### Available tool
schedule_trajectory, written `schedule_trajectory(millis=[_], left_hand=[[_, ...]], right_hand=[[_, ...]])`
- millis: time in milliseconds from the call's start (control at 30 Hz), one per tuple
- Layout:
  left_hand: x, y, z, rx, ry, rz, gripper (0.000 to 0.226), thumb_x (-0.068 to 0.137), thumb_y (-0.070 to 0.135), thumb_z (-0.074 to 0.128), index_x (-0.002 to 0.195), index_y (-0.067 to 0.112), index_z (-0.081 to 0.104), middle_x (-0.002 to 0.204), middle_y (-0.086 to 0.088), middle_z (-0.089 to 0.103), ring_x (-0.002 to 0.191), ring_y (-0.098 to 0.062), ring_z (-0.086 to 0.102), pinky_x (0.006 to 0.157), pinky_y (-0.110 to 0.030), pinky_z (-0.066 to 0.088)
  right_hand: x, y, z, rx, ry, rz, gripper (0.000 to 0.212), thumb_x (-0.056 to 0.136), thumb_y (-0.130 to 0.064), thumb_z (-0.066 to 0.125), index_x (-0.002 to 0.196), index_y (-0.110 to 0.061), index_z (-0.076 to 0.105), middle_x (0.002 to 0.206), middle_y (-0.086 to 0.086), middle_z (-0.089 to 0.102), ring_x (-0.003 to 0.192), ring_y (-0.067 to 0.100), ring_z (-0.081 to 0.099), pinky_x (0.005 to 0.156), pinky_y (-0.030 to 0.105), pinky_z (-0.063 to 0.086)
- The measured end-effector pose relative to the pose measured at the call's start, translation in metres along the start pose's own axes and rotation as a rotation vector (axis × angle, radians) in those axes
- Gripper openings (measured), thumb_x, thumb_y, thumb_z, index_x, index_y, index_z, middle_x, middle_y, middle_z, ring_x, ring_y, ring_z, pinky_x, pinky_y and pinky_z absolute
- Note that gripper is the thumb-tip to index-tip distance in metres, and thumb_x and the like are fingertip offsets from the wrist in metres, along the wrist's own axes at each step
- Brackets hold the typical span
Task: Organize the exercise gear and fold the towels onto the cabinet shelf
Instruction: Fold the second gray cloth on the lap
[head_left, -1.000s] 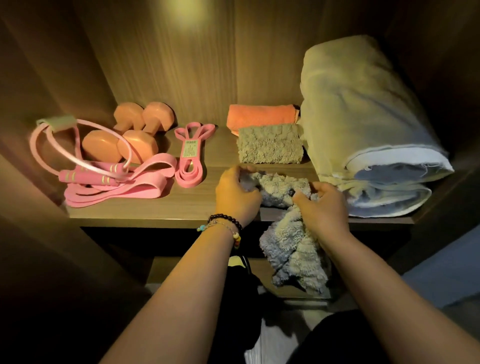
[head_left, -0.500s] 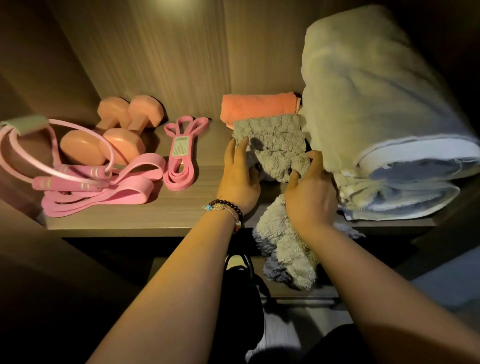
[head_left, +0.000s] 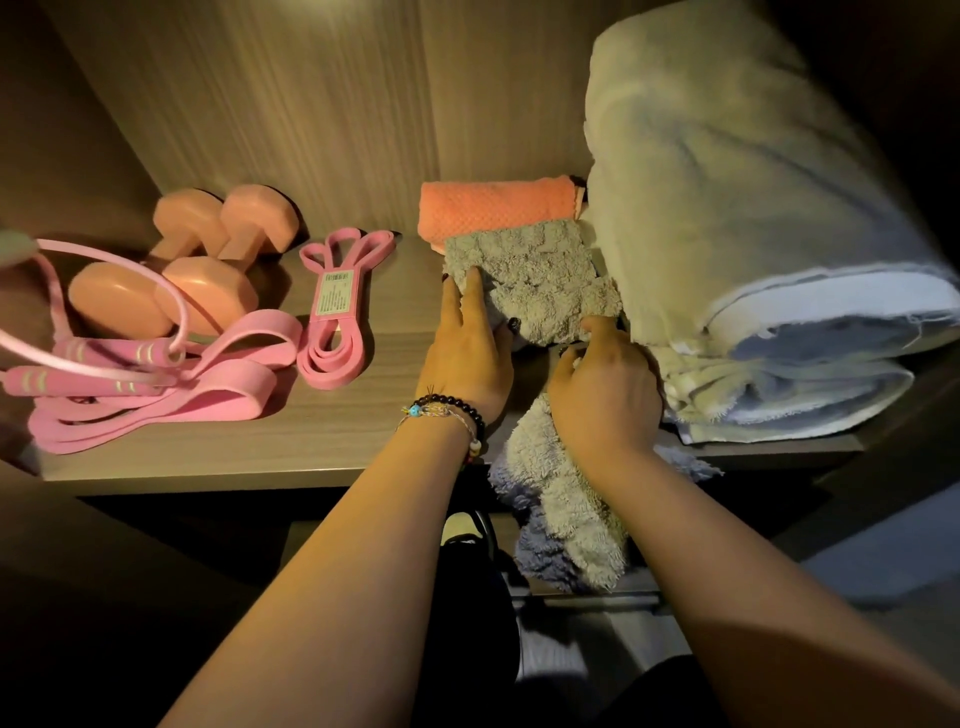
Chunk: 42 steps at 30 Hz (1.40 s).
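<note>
The grey towel lies mid-frame on the shelf, its lower part hanging over the front edge. The left hand presses on its left side with straight fingers; the right hand pinches a fold just below. An orange towel sits behind it, a big rolled towel to the right. Dumbbells, bands and a skipping rope fill the left.

A single head-worn wide-angle view looks forward and down from close range into the cabinet shelf, forearms entering from below.
</note>
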<state>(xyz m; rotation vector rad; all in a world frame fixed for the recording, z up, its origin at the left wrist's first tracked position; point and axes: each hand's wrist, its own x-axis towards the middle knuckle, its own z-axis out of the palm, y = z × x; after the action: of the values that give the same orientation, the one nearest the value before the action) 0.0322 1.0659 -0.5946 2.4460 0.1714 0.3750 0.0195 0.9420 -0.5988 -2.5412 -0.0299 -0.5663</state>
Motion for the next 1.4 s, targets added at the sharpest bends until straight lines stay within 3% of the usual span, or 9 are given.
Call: schedule_trajectory(millis=[167,367,633,833,967,1100,1167,1267,1400], left_hand=[[0.006,0.0,0.004,0.011,0.046,-0.007,0.068,0.096,0.009,0.039,0.154,0.018,0.006,0.161,-0.013,0.003,0.136,-0.037,0.036,0.091,-0.044,0.046],[0.007,-0.001,0.003,-0.025,0.068,-0.001,0.067,0.094,0.007,0.039,0.154,0.014,0.009,0.16,-0.012,0.008,0.142,-0.03,0.028,0.098,-0.04,0.041],[-0.002,-0.003,-0.008,-0.318,0.099,-0.053,0.073,0.095,0.012,0.051,0.154,0.013,0.009,0.162,-0.007,0.007,0.149,-0.017,0.004,0.11,-0.014,0.005],[-0.042,0.013,-0.031,-0.439,0.151,-0.204,0.053,0.097,0.015,0.048,0.148,0.01,0.031,0.155,-0.008,0.029,0.144,-0.02,0.025,0.117,-0.035,0.023],[-0.097,0.032,-0.055,-0.663,0.116,-0.185,0.031,0.096,0.01,0.051,0.126,0.014,0.055,0.121,0.003,0.059,0.113,-0.011,0.055,0.099,-0.024,0.042],[-0.157,0.043,-0.069,-0.743,-0.031,-0.153,0.024,0.095,0.009,0.054,0.112,0.025,0.061,0.114,0.004,0.065,0.106,-0.011,0.06,0.095,-0.026,0.047],[-0.173,0.046,-0.074,-0.78,-0.071,-0.166,0.025,0.096,0.012,0.055,0.116,0.024,0.061,0.116,0.0,0.065,0.104,-0.011,0.06,0.094,-0.026,0.048],[-0.196,0.055,-0.087,-0.868,-0.113,-0.166,0.028,0.095,0.009,0.055,0.121,0.019,0.06,0.109,-0.007,0.064,0.086,-0.004,0.059,0.074,-0.012,0.047],[-0.224,0.06,-0.094,-0.848,-0.118,-0.096,0.019,0.088,0.002,0.064,0.095,0.019,0.07,0.09,-0.001,0.069,0.083,-0.009,0.061,0.069,-0.016,0.048]], right_hand=[[-0.002,0.0,-0.004,0.047,0.014,0.003,0.048,0.091,-0.01,0.049,0.138,-0.014,0.041,0.087,0.017,0.065,0.072,0.035,0.061,0.053,0.036,0.044],[0.0,0.005,0.0,-0.037,-0.064,-0.041,0.057,0.093,-0.017,0.046,0.148,-0.02,0.031,0.105,0.012,0.065,0.088,0.029,0.061,0.057,0.03,0.039],[-0.007,0.003,-0.015,0.229,-0.071,0.06,0.035,0.091,-0.017,0.053,0.126,-0.016,0.051,0.085,0.005,0.062,0.07,0.021,0.053,0.058,0.027,0.038],[-0.02,0.007,-0.046,0.455,-0.209,0.12,0.02,0.091,-0.016,0.057,0.111,-0.016,0.061,0.073,-0.013,0.047,0.068,0.013,0.051,0.064,0.024,0.044],[-0.04,-0.001,-0.079,0.612,-0.231,0.113,0.01,0.087,-0.019,0.065,0.097,-0.019,0.065,0.076,-0.005,0.052,0.069,0.008,0.048,0.057,0.012,0.04],[-0.056,-0.02,-0.123,0.702,-0.273,0.011,0.007,0.083,-0.02,0.071,0.089,-0.02,0.068,0.087,-0.001,0.064,0.077,0.009,0.052,0.068,0.019,0.042],[-0.062,-0.028,-0.141,0.726,-0.284,-0.039,0.006,0.081,-0.019,0.073,0.085,-0.018,0.069,0.077,0.005,0.063,0.07,0.011,0.053,0.066,0.023,0.044],[-0.073,-0.038,-0.165,0.733,-0.295,-0.106,0.008,0.08,-0.02,0.075,0.082,-0.015,0.069,0.065,0.005,0.052,0.058,0.009,0.045,0.058,0.024,0.038],[-0.088,-0.043,-0.189,0.708,-0.279,-0.203,0.01,0.078,-0.022,0.078,0.078,-0.016,0.069,0.063,0.006,0.055,0.056,0.007,0.044,0.058,0.026,0.037]])
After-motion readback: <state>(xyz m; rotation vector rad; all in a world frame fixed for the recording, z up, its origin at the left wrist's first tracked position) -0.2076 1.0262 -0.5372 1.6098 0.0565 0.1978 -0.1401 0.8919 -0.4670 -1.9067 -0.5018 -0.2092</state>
